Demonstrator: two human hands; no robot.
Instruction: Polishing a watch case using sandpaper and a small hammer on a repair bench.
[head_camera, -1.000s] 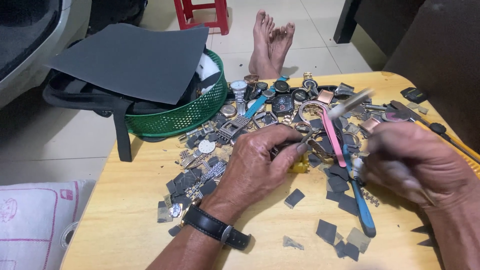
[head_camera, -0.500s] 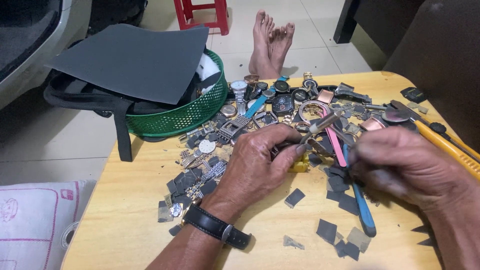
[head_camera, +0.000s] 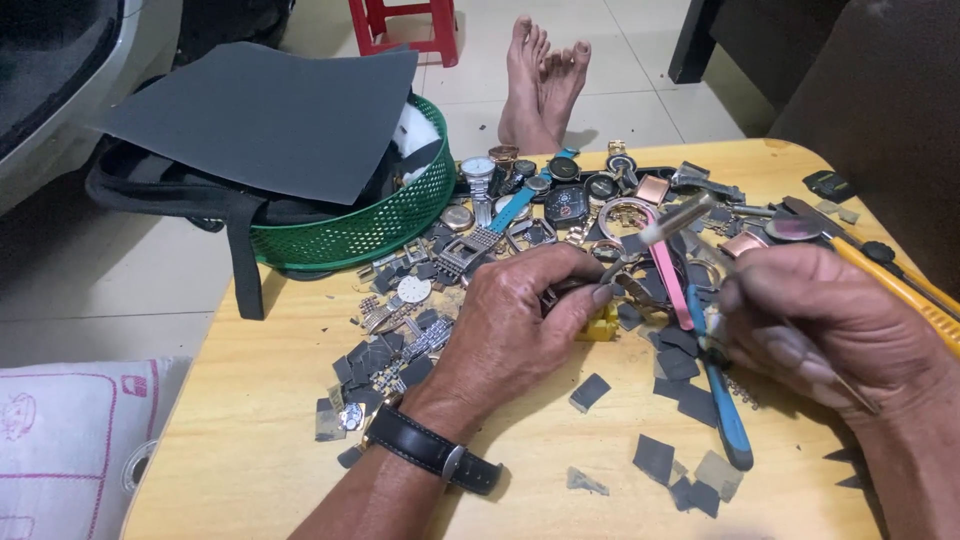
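Left hand (head_camera: 520, 320) pinches a small metal piece (head_camera: 625, 282) (mostly hidden); right hand (head_camera: 830, 325) grips a blurred thin tool (head_camera: 680, 215).

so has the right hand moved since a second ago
Yes. The right hand has shifted left toward the left hand, and its thin tool's tip now points up over the pink tweezers, which stayed put.

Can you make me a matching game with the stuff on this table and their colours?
Things:
1. basket
2. wristwatch strap on left wrist
3. tweezers
4. holder block under left hand

Colours:
A. pink
B. yellow
C. green
D. black

Pairs: 1-C, 2-D, 3-A, 4-B
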